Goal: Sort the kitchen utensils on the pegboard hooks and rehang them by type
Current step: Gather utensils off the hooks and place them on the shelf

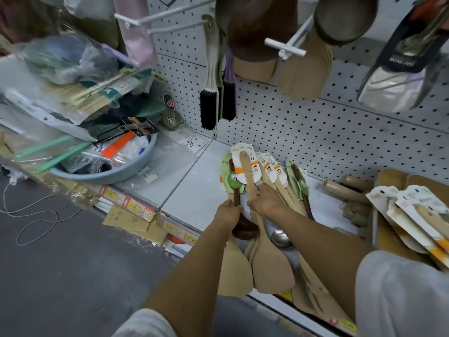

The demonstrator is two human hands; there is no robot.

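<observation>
At the lower middle of the frame both hands worked over a heap of utensils lying on the white shelf (194,190) below the pegboard (315,132). The left hand (229,212) had its grip clamped round the dark handle of a dark wooden ladle (244,231), whose bowl showed just below the fist. The right hand (264,200) lay just beside it, its grip closed on the shaft of a pale wooden spatula (269,266) with an orange and white card at its top end; how tightly it pinched could not be told. More carded spatulas (274,171) fanned out behind the hands, touching one another, and a metal ladle (281,237) peeked from under the right forearm.

The step in hand looked like the sorting itself: pulling dark ladles apart from pale spatulas before any rehanging. Across the top of the frame some white hooks (165,18) stood bare, while others to the right already carried wooden spatulas.

The next move would likely call for lifting one sorted kind clear of the heap, finding the hole in its card, and threading it onto a bare hook without dragging its neighbours along.
</observation>
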